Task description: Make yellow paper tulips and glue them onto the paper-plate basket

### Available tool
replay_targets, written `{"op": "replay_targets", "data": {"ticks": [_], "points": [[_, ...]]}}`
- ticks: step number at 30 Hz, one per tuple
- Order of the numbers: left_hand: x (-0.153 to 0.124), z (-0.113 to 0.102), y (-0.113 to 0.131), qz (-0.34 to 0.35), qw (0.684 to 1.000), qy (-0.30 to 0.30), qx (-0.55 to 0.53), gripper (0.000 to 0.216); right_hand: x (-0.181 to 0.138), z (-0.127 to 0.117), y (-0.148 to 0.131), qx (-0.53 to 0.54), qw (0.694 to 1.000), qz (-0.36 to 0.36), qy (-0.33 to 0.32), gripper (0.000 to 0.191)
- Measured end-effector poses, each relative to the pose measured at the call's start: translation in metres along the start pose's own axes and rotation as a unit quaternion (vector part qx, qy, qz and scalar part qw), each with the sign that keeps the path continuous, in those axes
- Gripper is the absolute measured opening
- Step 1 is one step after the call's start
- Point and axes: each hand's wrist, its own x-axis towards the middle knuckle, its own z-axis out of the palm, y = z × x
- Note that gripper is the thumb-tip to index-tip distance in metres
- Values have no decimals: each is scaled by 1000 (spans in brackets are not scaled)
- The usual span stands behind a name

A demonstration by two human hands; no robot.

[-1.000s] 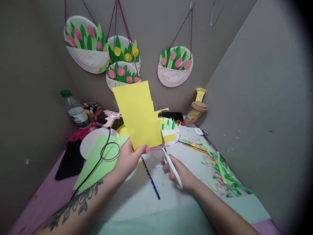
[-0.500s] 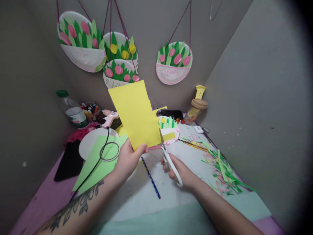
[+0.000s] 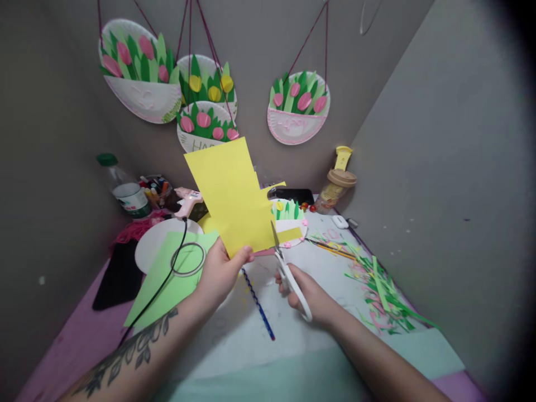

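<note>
My left hand [image 3: 224, 271] pinches the lower edge of a yellow paper sheet [image 3: 230, 195], thumb in front. The sheet stands upright above the table, with a stepped, cut right side. In my right hand [image 3: 307, 293] is a pair of white-handled scissors [image 3: 288, 279], fingers in the loops. The blades point up and lie at the sheet's lower right edge; whether they touch the paper I cannot tell. Behind the blades rests a small paper-plate basket [image 3: 288, 224] with green leaves and a yellow strip. Below the sheet lies a blue patterned pencil [image 3: 258, 304].
Green paper [image 3: 154, 290], a tape ring [image 3: 188, 259] and a black cable lie left, near a pink glue gun [image 3: 188, 204] and a bottle [image 3: 125, 190]. Paper scraps [image 3: 385, 296] heap at right. A lidded cup [image 3: 335, 187] stands at the back. Paper-plate baskets [image 3: 298, 120] hang on the wall.
The scissors have shifted very slightly left towards the yellow sheet's edge. The sheet has moved a touch left; both hands keep their grip.
</note>
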Motion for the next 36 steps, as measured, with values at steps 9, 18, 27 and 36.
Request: {"op": "replay_targets", "data": {"ticks": [9, 18, 27, 36], "points": [[0, 1, 2, -5, 1000, 5, -4, 44, 3, 4, 3, 55, 998, 10, 7, 36], [0, 1, 2, -6, 1000, 7, 6, 44, 5, 2, 15, 66, 997, 20, 25, 35], [-3, 6, 7, -17, 1000, -5, 2, 44, 7, 3, 12, 73, 996, 28, 46, 36], [-4, 7, 1, -16, 999, -18, 22, 37, 7, 1, 15, 77, 996, 21, 47, 38]]}}
